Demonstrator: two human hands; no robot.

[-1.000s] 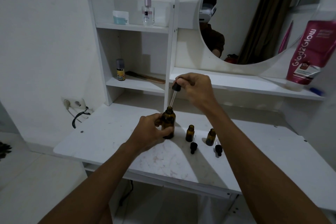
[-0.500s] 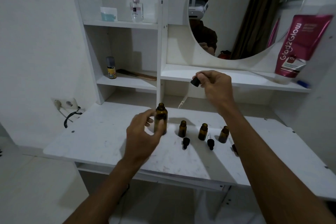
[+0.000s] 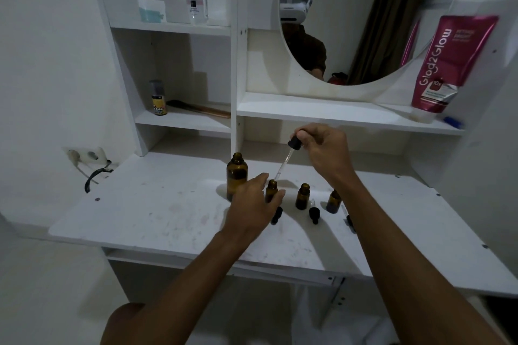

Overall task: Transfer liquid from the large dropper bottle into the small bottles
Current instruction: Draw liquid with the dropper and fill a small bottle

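The large amber bottle (image 3: 237, 173) stands open on the white table (image 3: 157, 210). To its right stand three small amber bottles in a row: the first small bottle (image 3: 271, 190), a second (image 3: 303, 196) and a third (image 3: 334, 200). My left hand (image 3: 253, 204) wraps around the first small bottle. My right hand (image 3: 325, 148) pinches the black bulb of the dropper (image 3: 288, 155), whose glass tip hangs just above that bottle's mouth. Small black dropper caps (image 3: 314, 214) lie in front of the bottles.
White shelves rise behind the table, with a small can (image 3: 157, 98), a perfume bottle (image 3: 197, 0) and a pink tube (image 3: 445, 64). A round mirror (image 3: 364, 8) hangs above. A wall socket with a black cable (image 3: 92, 165) is at the left.
My right hand lifted the dropper out of the large bottle and carried it right and down over the first small bottle. My left hand let go of the large bottle and took that small bottle.
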